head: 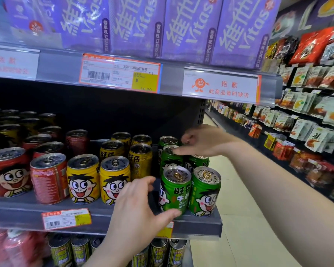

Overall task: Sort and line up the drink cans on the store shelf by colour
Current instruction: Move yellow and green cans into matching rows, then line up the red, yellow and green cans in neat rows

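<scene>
On the grey shelf [199, 224], red cans [48, 178] stand at the left, yellow cans [83, 178] in the middle and green cans [204, 191] at the right end. My left hand [137, 207] is at the front-left green can [175, 189]. Its thumb touches the can's base, and its spread fingers sit just left of the can across a small gap. My right hand [202, 141] reaches over the rear green cans. Its thumb lies on the top of the second-row green can [170, 158], and its curled fingers hide what is under the palm.
Purple drink cartons [135, 26] fill the shelf above, with price tags [120, 74] on its rail. Dark green cans [79, 249] stand on the shelf below. Across the aisle floor [237, 199] at the right hang snack packets [316, 139].
</scene>
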`<state>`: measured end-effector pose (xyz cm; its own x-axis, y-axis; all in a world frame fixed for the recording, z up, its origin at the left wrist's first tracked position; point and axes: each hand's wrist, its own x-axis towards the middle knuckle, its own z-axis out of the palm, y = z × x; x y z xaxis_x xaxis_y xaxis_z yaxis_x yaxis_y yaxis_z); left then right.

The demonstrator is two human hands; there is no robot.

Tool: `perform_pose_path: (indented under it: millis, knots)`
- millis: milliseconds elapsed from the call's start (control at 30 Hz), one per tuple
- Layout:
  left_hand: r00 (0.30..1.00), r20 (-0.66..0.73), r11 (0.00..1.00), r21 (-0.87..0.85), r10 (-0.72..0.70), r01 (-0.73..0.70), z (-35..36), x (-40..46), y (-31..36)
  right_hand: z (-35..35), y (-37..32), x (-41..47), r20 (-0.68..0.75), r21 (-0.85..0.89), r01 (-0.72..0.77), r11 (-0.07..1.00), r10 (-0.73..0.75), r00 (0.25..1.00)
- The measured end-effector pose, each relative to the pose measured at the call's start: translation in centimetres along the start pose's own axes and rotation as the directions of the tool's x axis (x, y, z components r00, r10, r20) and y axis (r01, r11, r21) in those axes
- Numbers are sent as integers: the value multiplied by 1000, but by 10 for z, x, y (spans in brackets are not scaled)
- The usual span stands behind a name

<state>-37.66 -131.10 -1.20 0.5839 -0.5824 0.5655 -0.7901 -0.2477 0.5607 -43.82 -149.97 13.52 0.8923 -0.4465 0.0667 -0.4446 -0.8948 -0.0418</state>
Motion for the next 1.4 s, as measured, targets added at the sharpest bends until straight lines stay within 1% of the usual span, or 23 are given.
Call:
perform_pose_path:
  millis: [67,133,167,200,233,333,433,500,567,600,667,767,867,1033,1167,1233,1333,1400]
  knots:
    - [998,61,998,56,-11,7,5,3,8,-13,9,-24,176,34,18,999,-23,984]
    - [995,85,996,79,-46,40,9,6,9,-15,16,-43,336,-15,36,999,-29,941]
    - [994,89,995,79,-65,58,9,8,8,-12,18,-50,374,-40,45,998,-27,927]
    - [993,90,994,77,-79,72,10,10,7,-7,19,-55,381,-52,51,997,-28,924]
    - [993,83,994,74,-85,79,10,12,6,-1,20,-57,359,-52,60,997,-37,933]
    - [995,46,991,98,-92,87,12,16,8,11,22,-56,227,-50,80,996,-67,972]
    - [987,42,981,125,-156,150,16,18,10,21,22,-52,143,-50,30,998,-23,990]
    - [981,19,970,157,-191,185,19,21,12,28,21,-49,75,-108,-6,994,14,997]
    - [981,-2,961,201,-194,191,21,23,14,33,22,-47,33,-144,-28,989,33,999]
    - [983,1,960,217,-184,180,21,23,15,33,22,-47,30,-147,-31,989,36,999]
    - [986,56,963,229,-158,142,20,22,14,31,23,-50,43,-138,-17,990,23,999]
    - [979,131,973,191,-157,130,17,23,9,29,25,-50,54,-120,8,993,-1,999]
    - [979,89,970,177,-182,164,17,23,11,27,24,-49,58,-126,15,992,-8,998]
    - [983,-1,957,229,-181,177,22,21,15,25,24,-49,74,-114,13,993,-5,997]
    - [984,-19,954,241,-176,175,22,21,17,26,23,-49,71,-114,13,993,-5,997]
    - [983,-8,956,234,-181,178,21,21,18,27,23,-49,70,-143,6,990,4,998]
    - [987,6,974,163,-162,159,17,18,15,22,17,-51,13,-217,-12,976,15,1000]
    - [996,-20,992,87,-90,91,7,13,14,14,2,-51,-76,-176,16,984,-30,997]
